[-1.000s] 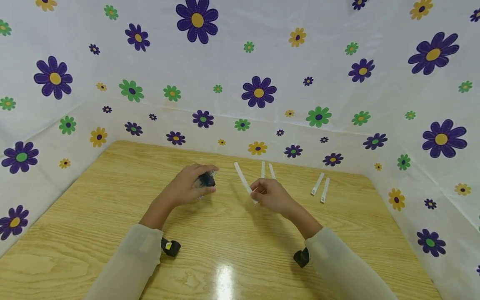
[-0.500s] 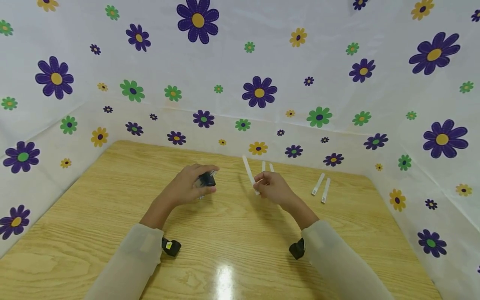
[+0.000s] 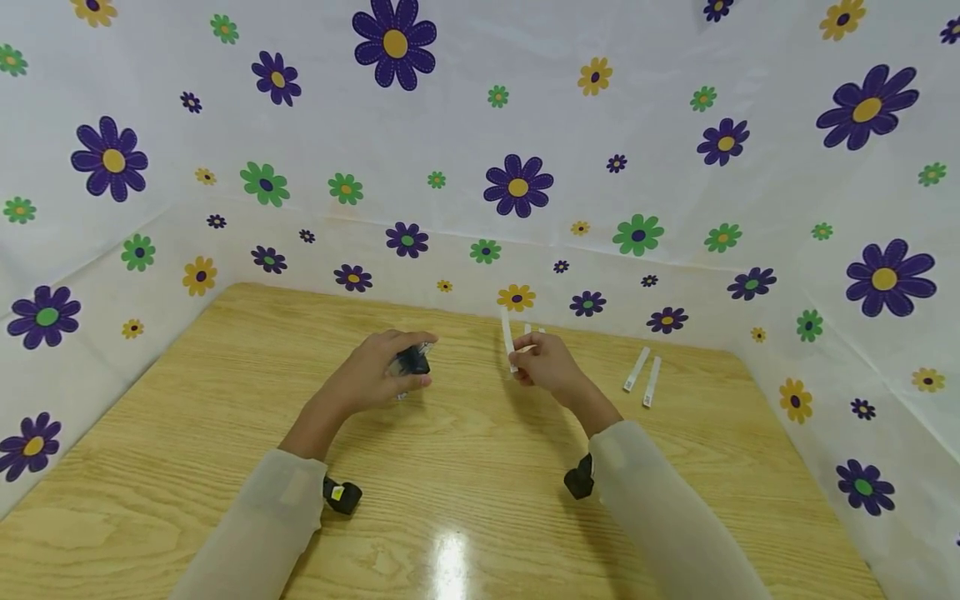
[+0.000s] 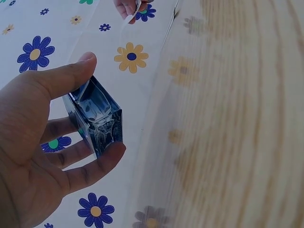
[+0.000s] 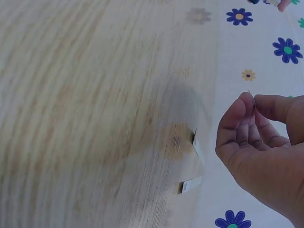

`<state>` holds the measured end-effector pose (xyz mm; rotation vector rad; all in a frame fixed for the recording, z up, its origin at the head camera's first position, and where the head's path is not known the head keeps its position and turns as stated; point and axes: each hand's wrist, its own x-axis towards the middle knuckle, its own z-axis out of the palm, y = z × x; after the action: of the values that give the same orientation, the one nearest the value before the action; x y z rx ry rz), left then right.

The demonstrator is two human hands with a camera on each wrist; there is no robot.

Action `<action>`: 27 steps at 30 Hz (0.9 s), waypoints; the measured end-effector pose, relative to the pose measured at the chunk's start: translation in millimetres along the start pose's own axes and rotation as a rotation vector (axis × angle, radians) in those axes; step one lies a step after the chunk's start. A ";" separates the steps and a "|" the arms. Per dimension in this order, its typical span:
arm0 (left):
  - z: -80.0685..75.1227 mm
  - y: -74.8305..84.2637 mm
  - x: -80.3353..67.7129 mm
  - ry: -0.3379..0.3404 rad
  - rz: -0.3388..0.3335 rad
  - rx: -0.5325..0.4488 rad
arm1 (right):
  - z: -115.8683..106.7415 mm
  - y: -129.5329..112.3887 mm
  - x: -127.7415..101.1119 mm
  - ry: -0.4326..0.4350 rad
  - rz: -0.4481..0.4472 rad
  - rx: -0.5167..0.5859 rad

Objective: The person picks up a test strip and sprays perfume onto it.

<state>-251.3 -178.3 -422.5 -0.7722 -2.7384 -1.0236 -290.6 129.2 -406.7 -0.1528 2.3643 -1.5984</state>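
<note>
My left hand [image 3: 362, 373] grips a faceted blue glass bottle, likely perfume [image 4: 100, 111], between thumb and fingers, a little above the table. In the left wrist view the bottle lies tilted. To its right, my right hand [image 3: 553, 368] pinches a narrow white paper strip [image 3: 507, 330] near its lower end, and the strip points up and away. Behind that hand two more white strips [image 3: 527, 327] lie on the table, mostly covered by it in the head view. The right wrist view shows two strips [image 5: 192, 184] with dark marked ends lying on the wood.
Farther right, two paper strips [image 3: 637, 370] with small printed labels lie side by side on the wooden table [image 3: 420, 475]. A white flower-patterned sheet [image 3: 450, 125] stands along the back and both sides. Black wrist cameras [image 3: 343, 497] hang at both cuffs.
My right hand has moved away toward the back and slightly right, bringing the pinched strip more upright. The left hand and bottle have stayed in place.
</note>
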 end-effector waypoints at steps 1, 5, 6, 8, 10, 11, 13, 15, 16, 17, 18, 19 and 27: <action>0.1 0.0 -0.1 0.000 -0.002 0.001 | -0.3 0.0 1.4 0.003 0.007 0.002; 0.4 -0.2 -0.3 0.000 -0.007 0.000 | -1.5 0.3 6.6 0.021 0.051 0.011; 0.6 -0.3 -0.2 0.000 -0.007 0.001 | -1.9 0.4 7.7 0.027 0.063 0.012; 0.9 -0.4 -0.1 -0.001 -0.009 0.001 | -2.4 0.1 8.9 0.031 0.081 0.016; 1.2 -0.5 -0.1 -0.005 -0.010 -0.002 | -2.7 0.3 10.0 0.028 0.094 0.012; 1.3 -0.6 0.0 -0.006 -0.010 -0.003 | -2.7 0.5 10.6 0.027 0.101 0.012; 1.3 -0.2 0.0 -0.010 -0.007 -0.007 | -2.7 1.6 11.8 0.027 0.120 0.011; 1.2 0.0 -0.1 -0.010 -0.004 -0.007 | -2.6 3.4 13.2 0.027 0.137 0.014; 1.1 0.0 -0.1 -0.010 -0.002 -0.006 | -2.5 4.5 13.9 0.026 0.141 0.018; 1.0 0.0 0.1 -0.010 0.000 -0.005 | -2.4 5.5 14.3 0.027 0.148 0.023; 0.9 -0.1 0.1 -0.010 0.002 -0.007 | -2.5 6.5 14.7 0.025 0.149 0.027; 0.9 -0.3 0.2 -0.011 0.003 -0.006 | -2.4 7.5 15.1 0.022 0.150 0.032; 1.1 -0.4 -0.1 -0.018 -0.011 -0.017 | -1.9 12.1 16.7 -0.011 0.162 0.082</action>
<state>-251.4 -177.9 -423.7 -0.7736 -2.7561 -1.0486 -306.2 131.5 -420.0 0.0452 2.2360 -1.6087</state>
